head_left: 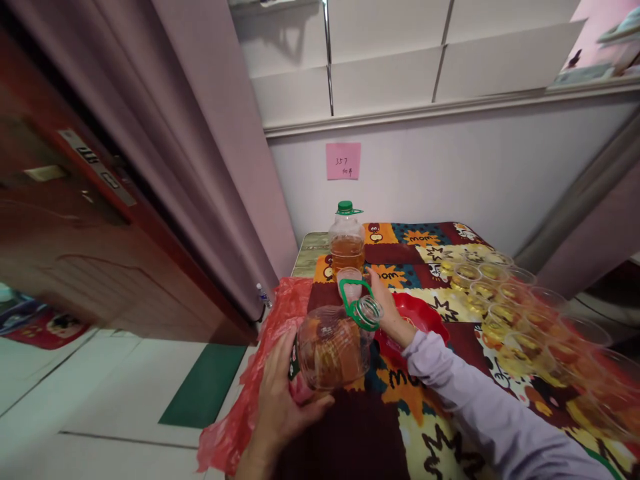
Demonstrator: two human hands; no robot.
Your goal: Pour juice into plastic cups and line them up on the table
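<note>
My left hand (283, 393) is wrapped round the lower body of a clear plastic jug (333, 353). The jug is tilted, its uncapped mouth pointing right, and a green carrying ring (357, 293) stands out at its neck. Amber tones show through its wall; how much is liquid I cannot tell. Beyond the neck, my right hand (385, 300) has its fingers at a translucent plastic cup (349, 283) and appears to grip it; the ring and jug neck partly cover this. Behind the cup a second jug (347, 250), green-capped, stands upright with amber liquid inside.
A red scalloped dish (425, 317) lies under my right forearm. Several clear cups with yellowish liquid (520, 320) crowd the table's right side. Red plastic film (285, 313) hangs over the left edge of the patterned tablecloth (350, 427). A pink note (343, 161) is on the wall.
</note>
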